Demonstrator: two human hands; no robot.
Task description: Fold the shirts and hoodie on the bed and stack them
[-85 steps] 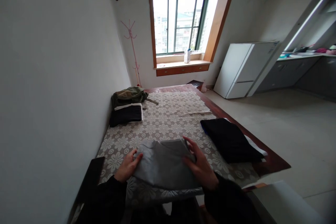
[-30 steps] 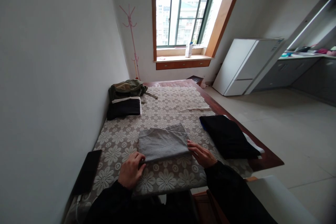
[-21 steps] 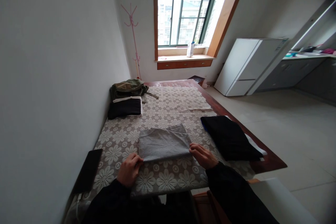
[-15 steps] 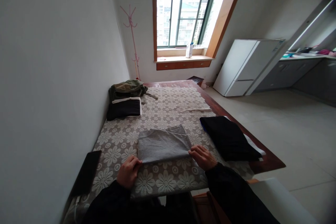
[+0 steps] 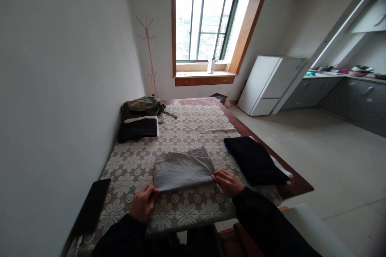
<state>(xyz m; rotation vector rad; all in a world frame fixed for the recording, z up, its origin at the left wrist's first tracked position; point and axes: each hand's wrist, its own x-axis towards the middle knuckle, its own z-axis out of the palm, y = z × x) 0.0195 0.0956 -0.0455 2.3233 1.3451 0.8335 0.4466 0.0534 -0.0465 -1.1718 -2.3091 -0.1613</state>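
A folded grey cloth [image 5: 183,169] lies flat on the flower-patterned tablecloth [image 5: 187,213], in front of me. My left hand [image 5: 144,201] pinches its near left corner between thumb and fingers. At the cloth's right edge, near the lower corner, my right hand [image 5: 228,182] has its fingers closed on the fabric. A folded black garment [image 5: 256,160] with some white beneath it rests to the right of that hand. Left of my left hand is a dark tablet [image 5: 92,208] with a cable at its near end.
At the table's far left are folded black and white clothes [image 5: 138,128] and a green bag [image 5: 141,107]. The red-brown table edge [image 5: 298,184] runs along the right. A wall [image 5: 60,88] borders the left side. A white chair back [image 5: 313,229] stands at the lower right.
The camera view has tilted up and turned slightly right, so the table items appear shifted left. Both hands keep their grip on the grey cloth, which looks unchanged.
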